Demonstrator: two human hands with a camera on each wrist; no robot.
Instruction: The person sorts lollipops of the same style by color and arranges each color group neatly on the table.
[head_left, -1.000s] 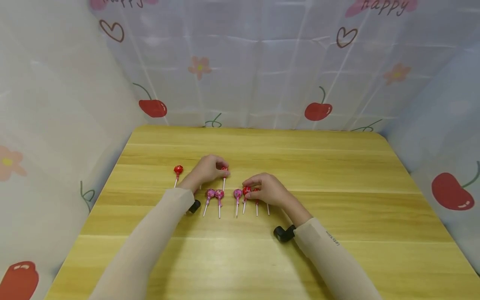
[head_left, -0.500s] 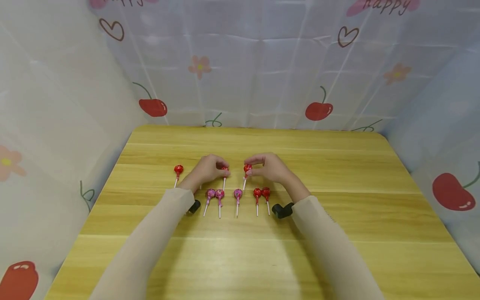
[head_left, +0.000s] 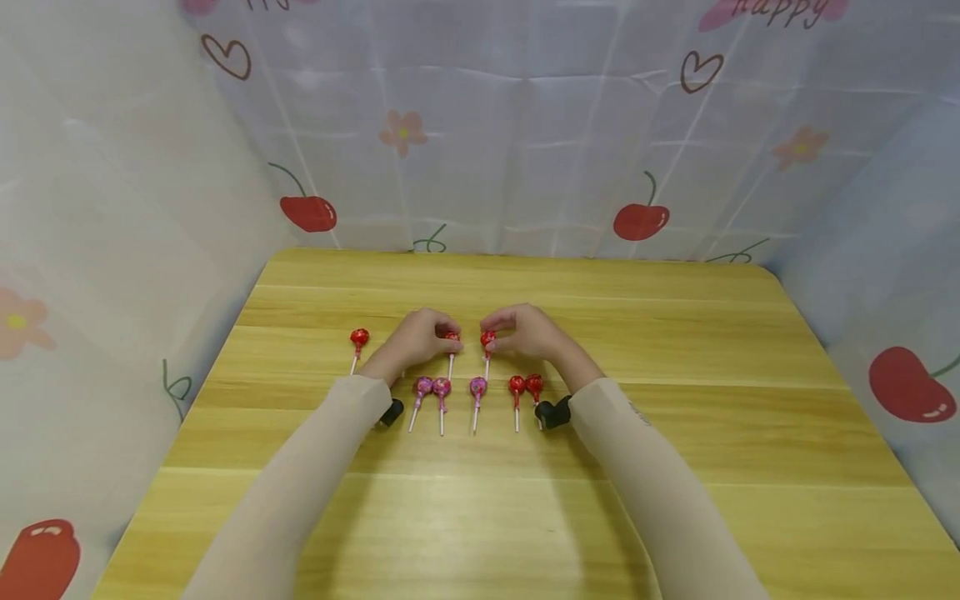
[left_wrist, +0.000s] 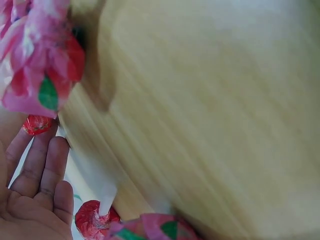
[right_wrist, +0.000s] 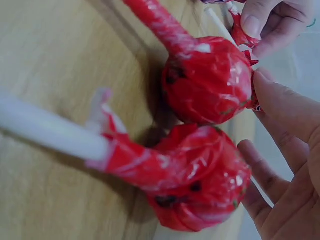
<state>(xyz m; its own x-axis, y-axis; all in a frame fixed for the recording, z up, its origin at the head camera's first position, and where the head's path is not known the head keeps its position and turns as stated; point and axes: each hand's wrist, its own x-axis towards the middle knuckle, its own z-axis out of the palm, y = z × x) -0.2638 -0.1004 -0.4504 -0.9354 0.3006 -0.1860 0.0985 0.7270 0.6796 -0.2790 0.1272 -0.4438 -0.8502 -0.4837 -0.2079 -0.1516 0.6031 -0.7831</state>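
My left hand (head_left: 418, 340) pinches the wrapped head of a red lollipop (head_left: 452, 337), whose white stick points toward me. Just to its right, my right hand (head_left: 531, 335) holds a second red lollipop (head_left: 488, 338) by its head between thumb and fingers. A small gap separates these two lollipops. Nearer me lies a row: pink lollipops (head_left: 442, 387) on the left and middle, and two red lollipops (head_left: 517, 384) under the right wrist. Those two fill the right wrist view, a red lollipop (right_wrist: 210, 80) close to the lens, with the left hand (right_wrist: 275, 25) beyond.
Another red lollipop (head_left: 359, 337) lies left of the left wrist. All rest on a wooden table (head_left: 480, 517); a printed curtain (head_left: 480, 167) hangs behind its far edge and at both sides. Each wrist carries a black camera (head_left: 553, 412).
From the nearer row, my right hand has carried a red lollipop away from me, then slightly left toward the left hand's one. The left hand has stayed in place.
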